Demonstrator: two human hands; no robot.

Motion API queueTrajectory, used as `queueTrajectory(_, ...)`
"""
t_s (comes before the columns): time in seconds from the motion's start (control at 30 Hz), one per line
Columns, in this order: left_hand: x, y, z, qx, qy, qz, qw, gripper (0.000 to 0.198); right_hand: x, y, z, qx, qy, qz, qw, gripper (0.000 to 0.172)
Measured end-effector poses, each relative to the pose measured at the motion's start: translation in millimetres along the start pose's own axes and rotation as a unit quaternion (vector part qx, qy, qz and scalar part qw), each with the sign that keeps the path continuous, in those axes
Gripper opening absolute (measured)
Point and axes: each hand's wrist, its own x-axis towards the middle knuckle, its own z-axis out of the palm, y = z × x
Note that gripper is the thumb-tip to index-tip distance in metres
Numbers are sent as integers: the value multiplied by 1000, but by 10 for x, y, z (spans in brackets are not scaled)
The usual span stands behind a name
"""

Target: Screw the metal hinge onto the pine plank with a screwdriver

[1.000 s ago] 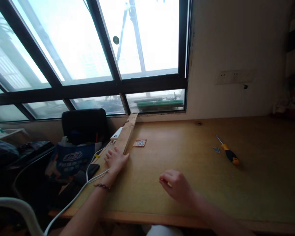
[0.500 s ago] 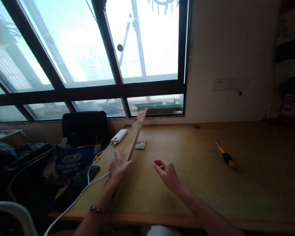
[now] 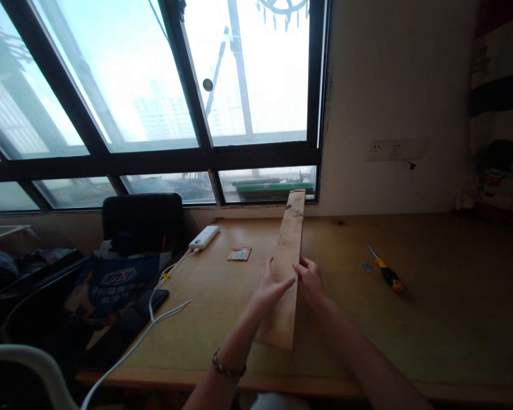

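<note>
A long wooden board [image 3: 291, 228] points away from me, its far end showing in front of the window's lower frame. My left hand [image 3: 270, 290] is closed across the board from the left side, its thumb over the top face. At the right edge of the same board, my right hand [image 3: 313, 280] grips with bent fingers and the thumb near the edge; part of its fingers is hidden. Farther right lie a screwdriver [image 3: 389, 275] with a yellow and black handle and several screws [image 3: 367, 267]. A small flat packet [image 3: 239, 254] rests left of the board.
The wooden table [image 3: 444, 296] stands under the window. At its left side are a white power bank [image 3: 204, 237], a white cable [image 3: 171, 312] and a dark phone-like object [image 3: 160, 297]. A black chair [image 3: 143, 219] with a blue bag [image 3: 115, 285] is beyond the left edge.
The board has moved right with my left hand and now shows its broad face upward. My right hand, apart from it before, has come onto its right edge. The packet is now fully uncovered.
</note>
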Motion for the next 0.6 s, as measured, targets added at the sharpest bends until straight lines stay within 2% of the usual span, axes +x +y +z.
queueTrajectory(0.03,55,-20,17,-70,-17,-31,997,78,45,-23,-105,18,-15,13,1000,25)
queueTrajectory(0.13,203,-150,80,-217,-16,-130,967,56,174,-25,-354,44,-41,53,997,26)
queueTrajectory(0.27,315,-389,187,-340,-85,-146,925,40,295,81,-552,58,-59,75,994,27)
queueTrajectory(0.37,351,-498,253,-365,-89,-157,913,42,336,137,-639,63,-80,83,991,27)
queueTrajectory(0.47,377,-528,302,-353,-75,-161,919,43,355,139,-696,62,-92,100,989,28)
queueTrajectory(0.6,417,-562,351,-327,-98,-146,929,42,372,104,-743,51,-100,115,987,28)
